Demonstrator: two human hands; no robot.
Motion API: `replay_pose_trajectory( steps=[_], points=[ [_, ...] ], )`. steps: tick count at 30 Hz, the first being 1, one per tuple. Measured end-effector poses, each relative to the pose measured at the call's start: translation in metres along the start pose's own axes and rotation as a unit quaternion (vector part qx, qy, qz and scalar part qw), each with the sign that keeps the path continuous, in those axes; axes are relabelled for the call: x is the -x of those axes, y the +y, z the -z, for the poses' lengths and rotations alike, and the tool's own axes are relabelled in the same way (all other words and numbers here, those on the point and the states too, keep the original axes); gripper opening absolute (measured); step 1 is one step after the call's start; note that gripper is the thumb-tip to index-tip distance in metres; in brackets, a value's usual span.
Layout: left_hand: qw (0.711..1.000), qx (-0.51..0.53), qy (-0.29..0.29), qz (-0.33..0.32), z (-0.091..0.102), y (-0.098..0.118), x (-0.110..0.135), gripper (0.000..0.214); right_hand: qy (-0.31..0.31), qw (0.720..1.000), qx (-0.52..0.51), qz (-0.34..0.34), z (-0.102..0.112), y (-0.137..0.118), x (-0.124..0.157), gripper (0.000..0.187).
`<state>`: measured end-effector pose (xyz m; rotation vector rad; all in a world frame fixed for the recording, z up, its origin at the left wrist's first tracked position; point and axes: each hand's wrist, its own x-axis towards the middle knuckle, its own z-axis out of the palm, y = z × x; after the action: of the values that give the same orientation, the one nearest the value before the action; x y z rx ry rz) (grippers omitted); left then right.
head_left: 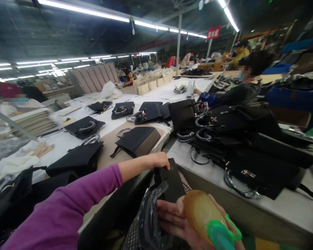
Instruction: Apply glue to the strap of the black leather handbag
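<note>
The left hand (160, 160) comes out of a purple sleeve (67, 205) and grips the top edge of a black bag (173, 180). Its fingers curl over that edge, closed on it. This black bag sits low, just in front of the near edge of the long white worktop (283, 208), and below the bag a checked cloth (138, 232) shows.

The right hand (177, 222) is just under the black bag, touching its shiny wrapped handle (148, 215). The fingers lie flat and open against it. Across the palm rests an orange bottle (202, 213) with a green cap (221, 236); the fingers do not close around it.

On the worktop, up and to the right of the black bag, is a big pile of black handbags (250, 146) with wrapped round handles. Up and to the left of the black bag, more black handbags lie one by one, and the nearest flat one (139, 140) rests on a brown sheet (110, 149).

Far behind the black bag, another person in a striped top (239, 93) leans over the worktop. A row of cream bags (152, 83) stands still farther back.
</note>
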<state>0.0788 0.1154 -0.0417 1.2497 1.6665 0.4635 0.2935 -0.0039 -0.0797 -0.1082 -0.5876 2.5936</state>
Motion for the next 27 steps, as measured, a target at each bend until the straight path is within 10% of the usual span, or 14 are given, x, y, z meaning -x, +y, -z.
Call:
replay_pose_trajectory(
  steps=[10, 16, 19, 22, 27],
  points=[
    [0.998, 0.022, -0.018, 0.052, 0.005, -0.003, -0.027, 0.021, -0.012, 0.998, -0.013, 0.052, -0.006, -0.03, -0.02, 0.06],
    [0.993, -0.006, 0.064, -0.1, 0.013, -0.012, 0.001, 0.036, -0.016, 0.988, -0.101, 0.117, 0.002, -0.064, -0.019, 0.053],
    [0.927, -0.086, 0.185, -0.315, 0.009, -0.007, 0.045, 0.023, -0.005, 0.982, -0.135, 0.135, 0.01, -0.067, -0.021, 0.035],
    [0.845, -0.206, 0.145, -0.473, -0.007, -0.003, 0.085, 0.015, -0.013, 0.975, -0.154, 0.158, 0.015, -0.067, -0.026, 0.029],
    [0.785, -0.483, 0.197, -0.334, -0.039, -0.031, 0.078, 0.019, -0.003, 0.964, -0.225, 0.14, 0.019, -0.064, -0.027, 0.035]
  ],
)
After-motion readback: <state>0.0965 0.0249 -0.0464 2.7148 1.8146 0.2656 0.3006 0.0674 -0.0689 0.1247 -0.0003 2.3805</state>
